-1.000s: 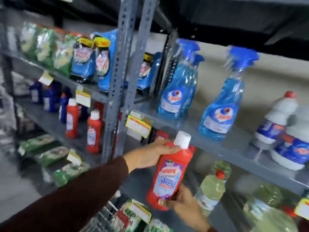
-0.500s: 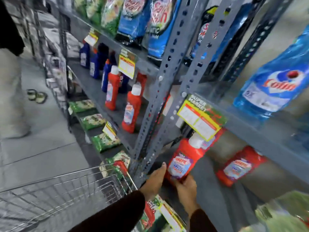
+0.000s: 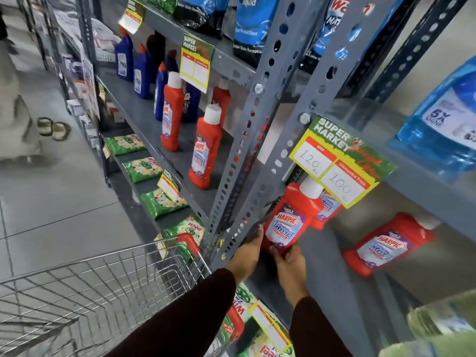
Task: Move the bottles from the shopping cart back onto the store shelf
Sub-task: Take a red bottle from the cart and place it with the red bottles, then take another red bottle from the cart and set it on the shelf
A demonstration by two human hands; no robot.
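A red Harpic bottle [image 3: 288, 220] with a white cap stands on the grey middle shelf [image 3: 324, 269], just right of the perforated upright posts. Both hands grip its base: my left hand [image 3: 246, 253] on its left side, my right hand [image 3: 289, 264] below and to its right. A second red bottle [image 3: 325, 210] stands close behind it, partly hidden by a price tag. Farther right on the same shelf is a third red Harpic bottle [image 3: 386, 244]. The wire shopping cart [image 3: 103, 284] is at the lower left; no bottles show in the part that is in view.
Two grey uprights [image 3: 260, 140] stand just left of the hands. A yellow and green price tag [image 3: 334, 161] hangs over the bottle's cap. More red and blue bottles [image 3: 206, 148] fill the left shelf bay. Green packets [image 3: 159, 199] lie below. A person stands at the far left.
The bottle went from chest height in front of the shelf edge down onto the middle shelf, under the price tag. Both hands slid to its base, and the view dropped closer.
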